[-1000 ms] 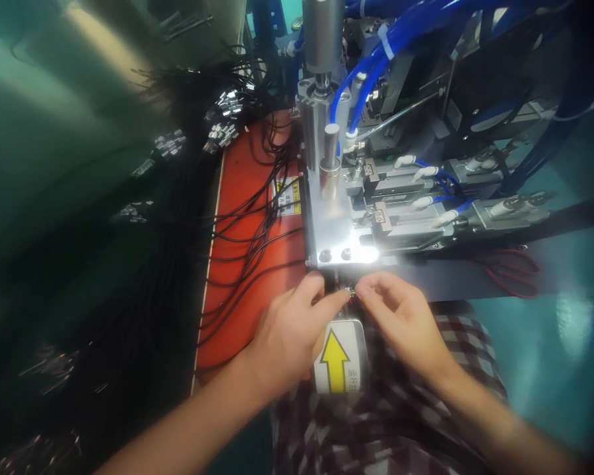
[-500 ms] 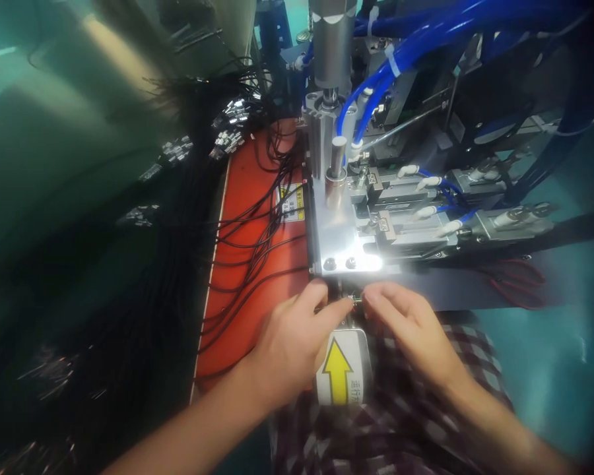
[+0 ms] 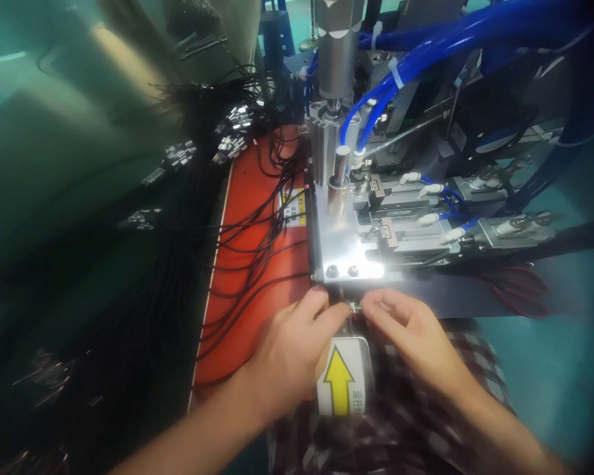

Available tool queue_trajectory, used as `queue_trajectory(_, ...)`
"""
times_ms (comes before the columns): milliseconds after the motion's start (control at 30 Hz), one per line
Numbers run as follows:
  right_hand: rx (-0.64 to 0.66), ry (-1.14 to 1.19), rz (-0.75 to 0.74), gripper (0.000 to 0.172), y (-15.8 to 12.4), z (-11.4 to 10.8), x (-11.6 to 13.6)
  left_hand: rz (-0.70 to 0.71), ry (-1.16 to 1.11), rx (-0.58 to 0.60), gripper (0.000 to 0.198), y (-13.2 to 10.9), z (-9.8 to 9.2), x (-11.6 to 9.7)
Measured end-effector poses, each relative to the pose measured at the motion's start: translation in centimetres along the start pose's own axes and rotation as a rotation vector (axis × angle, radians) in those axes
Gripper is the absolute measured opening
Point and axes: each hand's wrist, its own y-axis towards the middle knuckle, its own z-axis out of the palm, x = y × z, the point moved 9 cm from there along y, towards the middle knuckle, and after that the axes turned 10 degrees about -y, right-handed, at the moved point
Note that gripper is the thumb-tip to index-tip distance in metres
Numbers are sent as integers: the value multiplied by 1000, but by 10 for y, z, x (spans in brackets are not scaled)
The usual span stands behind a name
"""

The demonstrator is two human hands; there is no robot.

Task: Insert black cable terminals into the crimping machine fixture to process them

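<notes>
My left hand [image 3: 299, 340] is closed in a pinch at the front of the machine, thumb and forefinger pointing right. At its fingertips is a small cable end [image 3: 355, 308] with a shiny tip and thin coloured wires. From the other side my right hand [image 3: 408, 326] pinches with thumb and forefinger against the same spot. What lies between the right fingertips is too small to make out. Just below the hands is a white plate with a yellow arrow [image 3: 338, 381]. Above them sits the machine's bright metal block [image 3: 344, 244].
Several black cables [image 3: 257, 244] cross the orange tabletop [image 3: 242, 191] on the left. Bundles of cables with shiny metal ends [image 3: 230, 148] hang beyond its edge. Blue air hoses [image 3: 426, 49] arch over the machine's pneumatic cylinders [image 3: 416, 227] on the right. A checked cloth [image 3: 321, 442] covers my lap.
The view has shifted slightly, so the machine sits a little lower. Both hands stay together at the same place, with the fingertips and the small cable end only slightly moved.
</notes>
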Motion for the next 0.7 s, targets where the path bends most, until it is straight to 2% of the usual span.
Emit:
queue_trajectory(167, -99, -153, -150, 16, -4, -5, 13, 4, 25, 9, 29, -2, 1, 1)
queue_trajectory(367, -106, -215, -287, 12, -7, -2, 17, -7, 30, 15, 31, -1, 1, 0)
queue_trajectory(500, -120, -216, -309, 12, -6, -2, 18, -8, 34, 15, 30, 0, 1, 0)
queue_trajectory(700, -119, -220, -237, 14, -4, -1, 14, -7, 35, 21, 29, -1, 2, 2)
